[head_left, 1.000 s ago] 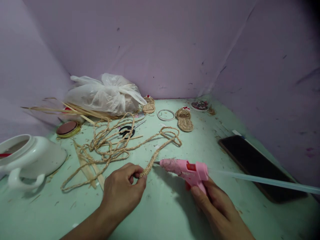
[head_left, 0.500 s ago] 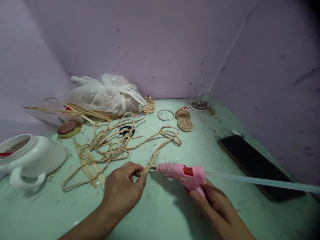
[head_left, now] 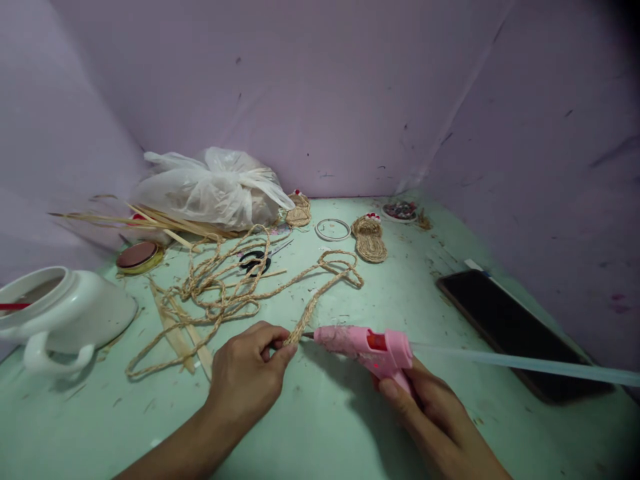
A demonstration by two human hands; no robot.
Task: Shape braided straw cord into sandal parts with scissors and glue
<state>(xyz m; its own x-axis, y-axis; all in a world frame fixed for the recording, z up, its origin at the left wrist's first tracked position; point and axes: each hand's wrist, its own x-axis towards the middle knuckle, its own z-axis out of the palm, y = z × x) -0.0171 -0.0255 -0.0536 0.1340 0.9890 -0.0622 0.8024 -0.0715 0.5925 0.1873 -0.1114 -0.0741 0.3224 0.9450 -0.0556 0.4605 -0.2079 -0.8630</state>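
Observation:
Between thumb and fingers, my left hand pinches the end of a braided straw rope. From there the rope runs up into a loop and back to a loose tangle on the left. My right hand grips the handle of a pink hot glue gun. Its dark nozzle points left, at or very near the held rope end; whether they touch I cannot tell. A long translucent glue stick sticks out of the gun's back, passing over the phone. Black-handled scissors lie partly under the rope tangle.
At left stands a white pot, with a round tin behind it. A white plastic bag and straw strips sit farther back. Small woven slippers, a white ring and a dish of beads lie behind. A phone rests at right.
Almost nothing differs. My left hand with the rope end has shifted very slightly right and up; the glue gun stays in place.

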